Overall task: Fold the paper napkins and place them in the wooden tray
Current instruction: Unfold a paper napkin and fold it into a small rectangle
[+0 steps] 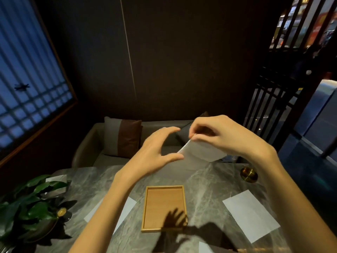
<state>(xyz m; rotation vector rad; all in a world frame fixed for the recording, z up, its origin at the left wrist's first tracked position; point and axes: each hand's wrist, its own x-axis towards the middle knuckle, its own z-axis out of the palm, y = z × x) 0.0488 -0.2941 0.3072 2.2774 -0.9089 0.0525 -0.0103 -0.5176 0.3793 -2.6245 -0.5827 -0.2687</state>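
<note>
Up in the air over the far side of the marble counter, a paper napkin hangs from the right hand, its top corner pinched between thumb and fingertips. That high grip lets the sheet drape free so an edge can be matched for a fold. The left hand is spread wide, thumb and fingers curved apart, holding nothing; its thumb tip sits right at the napkin's lower left edge, likely ready to catch it. The wooden tray lies empty below, nearer the person, so no napkin has gone in yet. Flat napkins wait on the counter: one to the right, well apart from the tray, one to the left partly under the left forearm, and a corner of another at the near edge. There's open marble all round the tray for lowering the folded piece. Mind the brass stand at the far right and the potted plant crowding the left edge.
</note>
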